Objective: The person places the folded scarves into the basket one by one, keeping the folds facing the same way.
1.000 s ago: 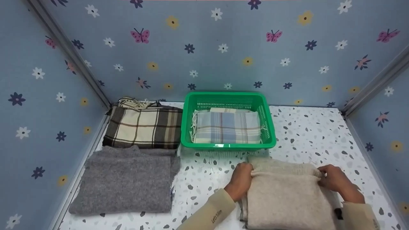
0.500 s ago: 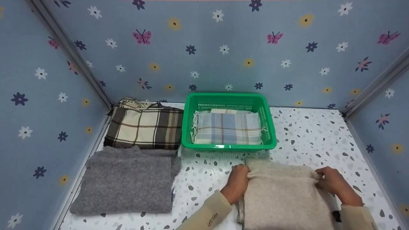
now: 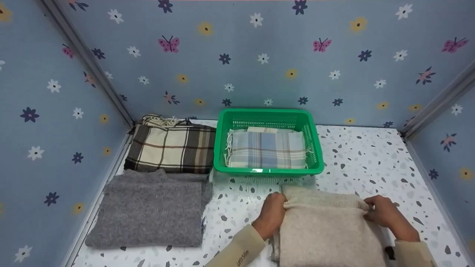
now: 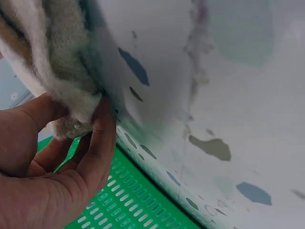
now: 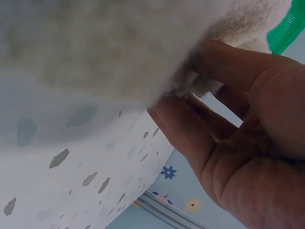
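A folded beige woolen shawl (image 3: 330,233) lies at the front right of the speckled surface, its lower part cut off by the head view's edge. My left hand (image 3: 270,215) pinches its far left corner between thumb and fingers. At the opposite far corner, my right hand (image 3: 387,215) pinches the fold the same way. In the left wrist view, several layers of the shawl (image 4: 66,62) sit between the thumb and fingers (image 4: 95,152). The right wrist view has the fuzzy shawl (image 5: 109,43) close up, with part of the grip hidden behind it.
Beyond the shawl stands a green basket (image 3: 269,171) holding a folded blue-and-cream plaid shawl (image 3: 267,148). To its left lies a folded black-and-cream plaid shawl (image 3: 169,146) with fringe. A folded grey shawl (image 3: 148,213) is in front of that. Flowered panels (image 3: 245,48) enclose the back and sides.
Both hands have drawn the beige shawl slightly left and a little nearer, keeping their pinch on its far corners. The basket and other shawls stay put; the head view has shifted slightly.
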A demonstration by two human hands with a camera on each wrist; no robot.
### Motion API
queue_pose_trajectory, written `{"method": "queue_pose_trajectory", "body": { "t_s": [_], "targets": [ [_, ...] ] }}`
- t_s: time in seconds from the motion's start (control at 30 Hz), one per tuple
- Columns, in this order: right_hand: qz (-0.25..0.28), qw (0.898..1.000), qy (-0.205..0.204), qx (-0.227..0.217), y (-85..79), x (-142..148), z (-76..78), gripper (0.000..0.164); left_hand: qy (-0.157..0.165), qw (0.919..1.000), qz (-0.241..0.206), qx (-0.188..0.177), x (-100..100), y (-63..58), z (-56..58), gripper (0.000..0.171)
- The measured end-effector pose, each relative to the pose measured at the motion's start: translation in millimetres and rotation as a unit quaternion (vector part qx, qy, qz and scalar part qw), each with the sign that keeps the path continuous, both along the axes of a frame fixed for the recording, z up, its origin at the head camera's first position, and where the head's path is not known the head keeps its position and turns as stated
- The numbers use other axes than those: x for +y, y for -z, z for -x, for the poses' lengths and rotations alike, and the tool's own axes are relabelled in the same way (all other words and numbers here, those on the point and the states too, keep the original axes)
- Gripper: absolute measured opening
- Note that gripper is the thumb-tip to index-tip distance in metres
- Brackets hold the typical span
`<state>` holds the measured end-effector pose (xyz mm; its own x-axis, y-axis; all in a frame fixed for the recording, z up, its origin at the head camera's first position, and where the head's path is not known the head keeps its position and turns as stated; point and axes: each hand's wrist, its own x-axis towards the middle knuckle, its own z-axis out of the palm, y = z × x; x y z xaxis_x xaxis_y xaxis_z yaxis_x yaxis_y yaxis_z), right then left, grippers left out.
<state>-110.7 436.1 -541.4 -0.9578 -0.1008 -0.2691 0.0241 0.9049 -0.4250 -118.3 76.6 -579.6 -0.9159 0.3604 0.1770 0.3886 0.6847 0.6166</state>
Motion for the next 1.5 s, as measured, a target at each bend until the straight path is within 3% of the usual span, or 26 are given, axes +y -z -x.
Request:
{"method": "queue_pose_trajectory", "body": {
  "t_s": [0.4,0.67,0.83,0.93,1.07,1.23,1.5],
  "targets": [
    [0.015,1.000,0.001,-0.013,0.6,-12.1,0.8,0.012,-0.018,0.9998,0.007,-0.001,-12.8,0.9,-3.6,0.030],
    [0.025,1.000,-0.002,-0.008,2.6,-19.4,-0.7,0.010,-0.001,0.9999,0.002,-0.017,-23.4,1.3,-3.6,0.029],
    [0.023,1.000,0.003,0.005,4.1,-24.8,-1.2,0.013,-0.010,0.9995,0.001,-0.030,-28.4,1.5,-4.4,0.029],
    [0.025,1.000,0.000,0.017,4.4,-28.3,-1.5,0.017,-0.020,0.9996,0.003,-0.021,-31.1,1.2,-6.5,0.028],
    [0.029,1.000,0.003,0.003,2.4,-32.2,0.6,0.010,-0.025,0.9996,0.007,-0.005,-34.8,0.9,-7.4,0.027],
    [0.030,0.999,0.003,-0.012,0.7,-36.9,2.1,0.019,-0.026,0.9997,0.002,-0.001,-40.4,0.5,-7.7,0.026],
    [0.026,1.000,-0.004,0.013,2.3,-47.2,1.2,0.018,-0.038,0.9992,-0.009,0.007,-49.3,2.5,-8.9,0.024]
  ]
}}
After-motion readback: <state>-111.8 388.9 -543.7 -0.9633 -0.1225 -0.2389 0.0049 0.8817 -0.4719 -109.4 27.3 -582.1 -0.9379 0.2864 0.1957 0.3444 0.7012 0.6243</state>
